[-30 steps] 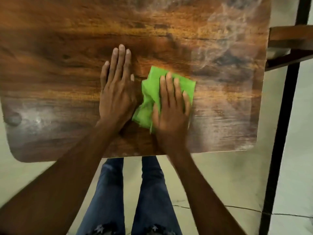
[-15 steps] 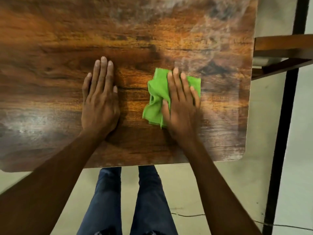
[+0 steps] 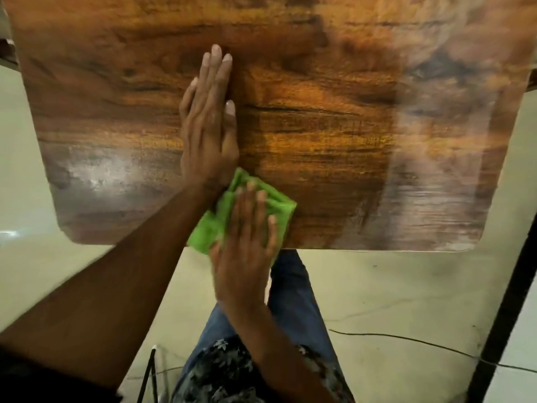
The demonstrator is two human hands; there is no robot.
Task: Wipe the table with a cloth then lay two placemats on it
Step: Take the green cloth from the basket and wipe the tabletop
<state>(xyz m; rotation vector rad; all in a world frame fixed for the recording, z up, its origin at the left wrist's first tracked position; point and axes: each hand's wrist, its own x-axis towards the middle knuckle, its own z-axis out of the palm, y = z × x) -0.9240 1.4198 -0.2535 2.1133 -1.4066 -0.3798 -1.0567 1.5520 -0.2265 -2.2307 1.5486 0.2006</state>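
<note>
Clearly you are mid-wipe in the head view: your right hand (image 3: 247, 228) presses flat, fingers straight, on the green cloth (image 3: 273, 203) at the table's (image 3: 334, 135) near edge, while your left hand (image 3: 207, 123) rests flat on the wood. Hazy patches remain; no placemats show, so laying both is left.

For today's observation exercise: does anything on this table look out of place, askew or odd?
The green cloth sits at the table's near edge, one corner hanging past it, under the right hand. Pale, hazy smears cover the right side of the tabletop. The left hand lies flat. No placemats are in view.
</note>
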